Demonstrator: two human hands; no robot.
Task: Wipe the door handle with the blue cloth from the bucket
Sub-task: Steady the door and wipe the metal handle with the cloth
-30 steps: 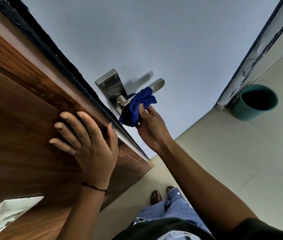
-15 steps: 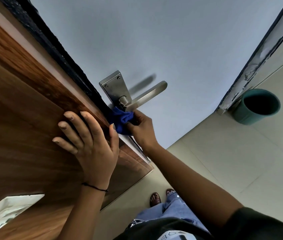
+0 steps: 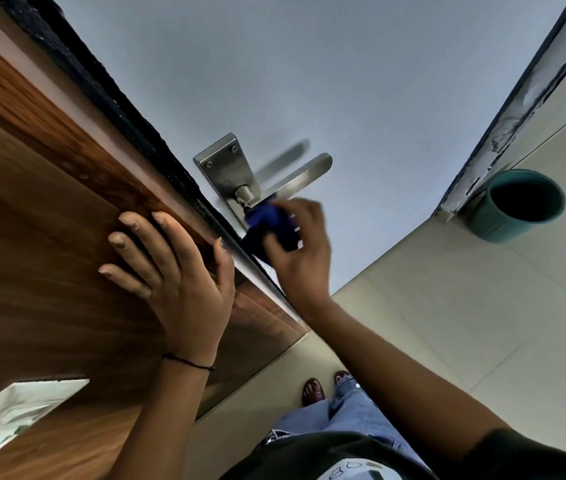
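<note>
A steel lever door handle (image 3: 300,174) on a steel backplate (image 3: 227,168) is fixed to a grey door face (image 3: 343,81). My right hand (image 3: 300,251) grips a bunched dark blue cloth (image 3: 269,225) and presses it against the underside of the lever near its round hub. The hand is blurred with motion. My left hand (image 3: 170,268) lies flat, fingers spread, on the brown wooden door side (image 3: 49,237), its thumb over the door's black edge. A teal bucket (image 3: 517,206) stands on the floor at the right, apart from both hands.
Pale floor tiles (image 3: 447,323) spread to the right and below. A worn door frame (image 3: 517,98) runs beside the bucket. My sandalled feet (image 3: 314,391) and jeans are at the bottom centre. A light rectangular panel (image 3: 14,414) sits in the wooden side at lower left.
My right hand has moved the cloth from below the backplate by the door edge out to the right, under the lever's hub. The left hand has stayed on the wood.
</note>
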